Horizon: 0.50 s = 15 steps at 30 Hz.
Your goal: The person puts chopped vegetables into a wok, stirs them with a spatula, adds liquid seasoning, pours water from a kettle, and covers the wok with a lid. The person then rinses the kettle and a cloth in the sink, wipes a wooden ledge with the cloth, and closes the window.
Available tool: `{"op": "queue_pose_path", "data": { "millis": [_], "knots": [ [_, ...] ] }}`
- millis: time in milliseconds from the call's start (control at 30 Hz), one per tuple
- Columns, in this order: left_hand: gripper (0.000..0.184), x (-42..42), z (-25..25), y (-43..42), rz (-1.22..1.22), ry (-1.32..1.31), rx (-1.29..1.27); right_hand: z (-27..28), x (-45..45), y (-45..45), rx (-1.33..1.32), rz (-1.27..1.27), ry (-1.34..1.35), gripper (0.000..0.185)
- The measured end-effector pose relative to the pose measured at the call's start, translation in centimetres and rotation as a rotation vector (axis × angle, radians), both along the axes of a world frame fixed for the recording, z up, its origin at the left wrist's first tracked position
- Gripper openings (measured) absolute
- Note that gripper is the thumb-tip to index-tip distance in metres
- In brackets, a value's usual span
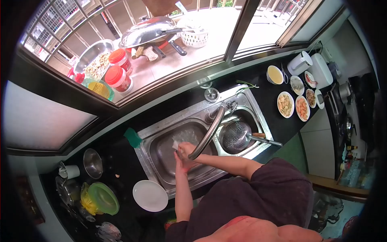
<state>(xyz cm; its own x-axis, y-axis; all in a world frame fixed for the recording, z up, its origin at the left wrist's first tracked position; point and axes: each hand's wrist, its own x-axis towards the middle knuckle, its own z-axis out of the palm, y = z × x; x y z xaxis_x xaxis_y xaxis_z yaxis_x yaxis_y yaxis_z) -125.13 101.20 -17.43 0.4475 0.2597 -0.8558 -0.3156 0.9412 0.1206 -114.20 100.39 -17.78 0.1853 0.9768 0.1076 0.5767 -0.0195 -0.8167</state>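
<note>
Both of my hands are together in the left basin [155, 161] of a steel double sink, below the curved faucet [209, 135]. The fingers of my right hand [186, 150] are closed on a small whitish piece [175, 145]; its kind is too small to make out. Just below, my left hand [181, 163] touches or nearly touches the right one, its fingers partly hidden. Whether it also grips the piece cannot be told. The basin floor looks wet.
A perforated ladle [236, 136] lies in the right basin. A white plate [150, 196], green basket [105, 197] and steel bowl [93, 163] stand left. Plates of chopped food [285, 105], a yellow-filled bowl [275, 75] and a kettle [300, 62] are right. A lidded wok [149, 32] sits outside the window.
</note>
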Motion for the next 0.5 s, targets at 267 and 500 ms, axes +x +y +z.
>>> {"op": "queue_pose_path", "data": {
  "millis": [267,500],
  "knots": [
    [0.075,-0.7,-6.6,0.9,-0.084,-0.079,0.188,3.6,3.3,-1.8,-0.297,0.301,0.57,0.023],
    [0.057,-1.2,-0.7,-0.2,-0.07,-0.397,0.242,2.8,4.0,1.2,-0.069,0.219,0.231,0.025]
  ]
}}
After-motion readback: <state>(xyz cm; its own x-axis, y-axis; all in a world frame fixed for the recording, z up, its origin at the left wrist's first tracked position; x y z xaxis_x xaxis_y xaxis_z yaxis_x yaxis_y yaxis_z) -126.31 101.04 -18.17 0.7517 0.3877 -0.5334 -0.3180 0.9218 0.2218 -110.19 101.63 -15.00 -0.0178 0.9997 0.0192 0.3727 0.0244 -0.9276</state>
